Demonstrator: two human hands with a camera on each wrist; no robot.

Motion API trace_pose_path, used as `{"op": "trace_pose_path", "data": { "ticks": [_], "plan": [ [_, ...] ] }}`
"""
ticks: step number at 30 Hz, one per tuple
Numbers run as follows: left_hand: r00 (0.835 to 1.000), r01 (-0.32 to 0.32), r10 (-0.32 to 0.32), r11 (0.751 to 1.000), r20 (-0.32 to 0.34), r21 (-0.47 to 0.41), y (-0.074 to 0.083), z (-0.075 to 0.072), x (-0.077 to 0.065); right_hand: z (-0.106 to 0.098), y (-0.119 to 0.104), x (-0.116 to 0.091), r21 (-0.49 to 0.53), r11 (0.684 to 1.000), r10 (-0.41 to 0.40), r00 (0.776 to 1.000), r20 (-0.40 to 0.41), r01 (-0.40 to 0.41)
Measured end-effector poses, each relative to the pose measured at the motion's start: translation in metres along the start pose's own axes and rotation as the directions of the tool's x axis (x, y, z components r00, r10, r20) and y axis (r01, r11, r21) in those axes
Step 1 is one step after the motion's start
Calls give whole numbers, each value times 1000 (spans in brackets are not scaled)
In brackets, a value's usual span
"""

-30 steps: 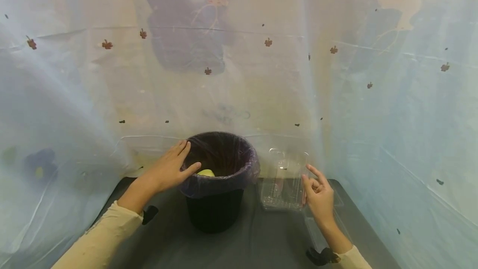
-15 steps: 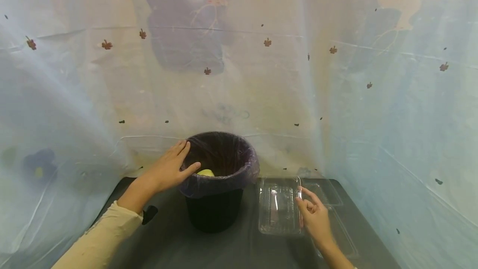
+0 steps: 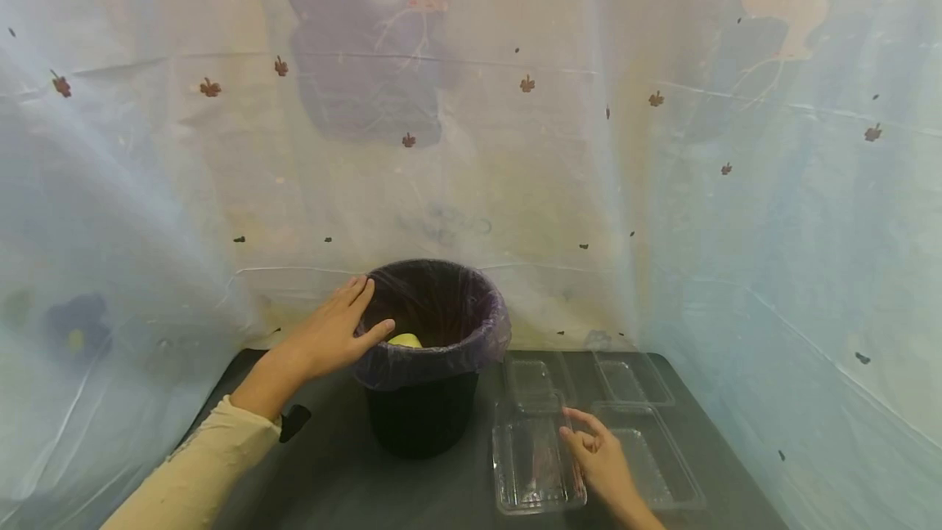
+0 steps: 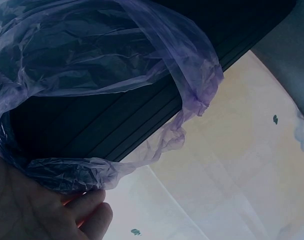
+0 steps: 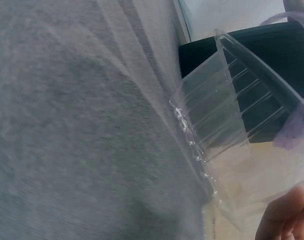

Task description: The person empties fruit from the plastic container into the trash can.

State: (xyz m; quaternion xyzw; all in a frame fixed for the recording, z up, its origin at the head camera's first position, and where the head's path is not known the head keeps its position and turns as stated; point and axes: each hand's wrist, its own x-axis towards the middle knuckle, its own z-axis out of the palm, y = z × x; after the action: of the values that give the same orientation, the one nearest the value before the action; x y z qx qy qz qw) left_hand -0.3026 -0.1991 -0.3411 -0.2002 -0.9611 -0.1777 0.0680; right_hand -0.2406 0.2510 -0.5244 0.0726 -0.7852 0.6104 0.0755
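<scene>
A dark bin lined with a purple plastic bag stands at the middle of the dark table. Against its left rim rests my left hand, fingers straight and thumb spread along the edge; the left wrist view shows the palm beside the bag's gathered edge. Part of a pale yellow thing shows inside the bin, the rest hidden by the rim. My right hand pinches the right side of a clear plastic food container right of the bin. In the right wrist view the container's ribbed wall is tilted.
More clear containers lie on the table: one far right, one nearer at the right, one behind the held container. A translucent printed plastic sheet hangs behind the table and along both sides.
My right hand has brought the clear container down and toward me from the table's far edge, uncovering another container behind it. My left hand stays at the bin's rim.
</scene>
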Motion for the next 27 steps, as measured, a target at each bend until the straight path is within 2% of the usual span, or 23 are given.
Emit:
{"op": "trace_pose_path", "data": {
  "ticks": [7, 13, 20, 24, 27],
  "plan": [
    [1000, -4, 4, 1000, 4, -1, -1, 1, 0, 3, 8, -5, 13, 995, 97, 995, 37, -98],
    [1000, -2, 2, 1000, 5, -8, -1, 0, 0, 3, 13, -4, -39, 993, 108, 994, 19, -107],
    [1000, -2, 2, 1000, 8, -8, -1, -1, 0, 2, 15, -3, -202, 977, 82, 996, 34, -73],
    [1000, -2, 2, 1000, 11, -10, -1, -1, 0, 1, 11, -6, -309, 951, 54, 997, 55, -35],
    [1000, 2, -2, 1000, 13, -4, -1, -1, 1, 0, 6, -9, -390, 921, 16, 999, 35, -2]
  ]
}}
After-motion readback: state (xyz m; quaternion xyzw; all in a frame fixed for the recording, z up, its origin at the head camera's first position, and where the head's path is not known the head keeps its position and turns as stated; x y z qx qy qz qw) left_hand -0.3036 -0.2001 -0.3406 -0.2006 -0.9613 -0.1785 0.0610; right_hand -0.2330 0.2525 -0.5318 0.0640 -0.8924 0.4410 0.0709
